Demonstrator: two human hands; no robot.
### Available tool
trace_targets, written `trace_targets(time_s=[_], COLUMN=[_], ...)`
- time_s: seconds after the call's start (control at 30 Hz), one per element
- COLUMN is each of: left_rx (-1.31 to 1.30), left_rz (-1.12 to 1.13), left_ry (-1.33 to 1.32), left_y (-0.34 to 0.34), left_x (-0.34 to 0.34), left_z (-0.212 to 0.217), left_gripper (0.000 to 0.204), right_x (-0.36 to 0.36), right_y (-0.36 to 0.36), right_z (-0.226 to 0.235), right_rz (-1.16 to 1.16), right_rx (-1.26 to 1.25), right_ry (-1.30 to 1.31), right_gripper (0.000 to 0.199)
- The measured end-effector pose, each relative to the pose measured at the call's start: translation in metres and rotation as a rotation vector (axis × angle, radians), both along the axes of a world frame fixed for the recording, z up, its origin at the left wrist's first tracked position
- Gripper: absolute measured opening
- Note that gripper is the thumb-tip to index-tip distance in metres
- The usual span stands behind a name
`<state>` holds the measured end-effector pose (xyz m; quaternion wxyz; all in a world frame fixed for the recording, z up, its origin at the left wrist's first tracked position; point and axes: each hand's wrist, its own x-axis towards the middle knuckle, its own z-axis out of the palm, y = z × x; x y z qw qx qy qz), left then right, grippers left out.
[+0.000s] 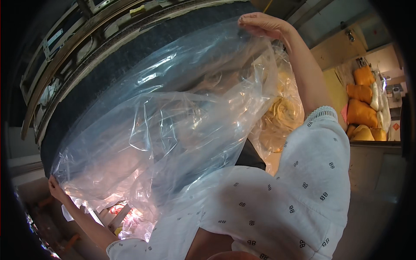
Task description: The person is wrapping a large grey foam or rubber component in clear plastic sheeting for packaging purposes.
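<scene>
A large clear plastic sheet or bag [186, 125] is stretched wide between my hands, its upper edge pulled into a long curve. My left hand [55, 189] is closed on its left corner, low at the left. At the upper right, my right hand [264, 24] is closed on the other end of that edge, with the thumb and fingers pressed together. Behind and under the plastic lies a dark padded surface [99, 93]. Loose folds of the plastic hang in front of my white patterned shirt.
Wooden and metal rails [69, 65] run along the far side of the dark surface. More crumpled plastic around something yellowish [281, 112] stands by my right arm. Through an opening at the right, orange bundles [363, 112] are stacked. Lit pinkish items [130, 216] lie below my left arm.
</scene>
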<state>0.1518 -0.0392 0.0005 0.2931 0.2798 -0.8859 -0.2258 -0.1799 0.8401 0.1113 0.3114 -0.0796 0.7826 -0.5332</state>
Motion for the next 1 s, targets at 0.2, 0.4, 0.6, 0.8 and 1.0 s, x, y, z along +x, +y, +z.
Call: trace_targets(time_s=[0.2, 0.4, 0.6, 0.8, 1.0], left_rx=[0.046, 0.367, 0.495, 0.622, 0.244], left_rz=[0.053, 0.125, 0.126, 0.178, 0.088], left_ry=[0.027, 0.277, 0.323, 0.553, 0.49], left_y=[0.02, 0.07, 0.092, 0.087, 0.057], left_x=[0.003, 0.038, 0.093, 0.061, -0.065], left_z=[0.01, 0.058, 0.074, 0.074, 0.094], left_gripper=[0.036, 0.04, 0.039, 0.031, 0.026], right_x=[-0.005, -0.014, -0.019, -0.061, -0.093], right_y=[-0.015, -0.032, -0.041, -0.021, -0.015], right_z=[-0.024, -0.063, -0.066, -0.017, 0.027], right_rz=[-0.109, -0.278, -0.302, -0.347, -0.796], right_rx=[0.087, 0.407, 0.409, -0.022, 0.05], right_ry=[0.406, 0.915, 1.033, 1.129, 1.277], right_gripper=[0.022, 0.022, 0.02, 0.015, 0.015])
